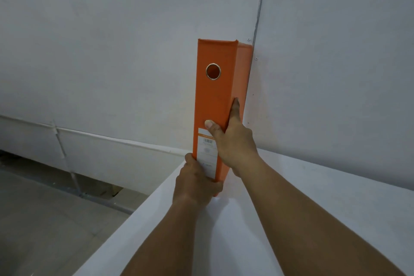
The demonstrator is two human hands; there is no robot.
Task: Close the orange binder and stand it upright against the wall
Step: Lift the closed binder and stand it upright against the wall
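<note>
The orange binder [218,96] is closed and stands upright on the white table [313,208], its spine with a round metal-ringed finger hole and a white label facing me. Its far edge is at the white wall [112,51]; I cannot tell whether it touches. My left hand [195,184] grips the bottom of the spine from the left. My right hand [235,141] clasps the spine's lower half, thumb across the front, index finger along the right edge.
The table's left edge runs diagonally from the lower left up to the binder's foot, with grey floor [44,219] below. A white cable duct [100,136] runs along the wall, and a vertical panel seam [258,11] rises behind the binder.
</note>
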